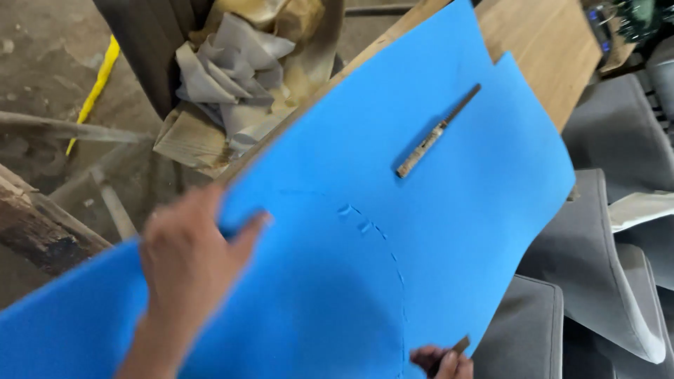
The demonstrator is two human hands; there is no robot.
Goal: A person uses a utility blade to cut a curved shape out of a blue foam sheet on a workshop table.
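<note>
A large bright blue foam sheet [449, 210] lies across a wooden table [540, 42] and hangs over its edges. A faint curved line runs through the sheet's lower middle. My left hand [186, 256] grips the sheet's left edge, thumb on top. My right hand [442, 361] shows only as fingertips at the bottom edge, pinched on a small flat brownish piece [460, 344] against the sheet. A thin blade-like tool with a wrapped handle [435, 135] rests on the sheet, apart from both hands.
Crumpled grey and brown paper [239, 77] fills a box behind the table. Grey upholstered cushions [604, 253] stack at the right. Wooden planks [42, 224] and a yellow strip [95, 88] lie on the dusty floor at the left.
</note>
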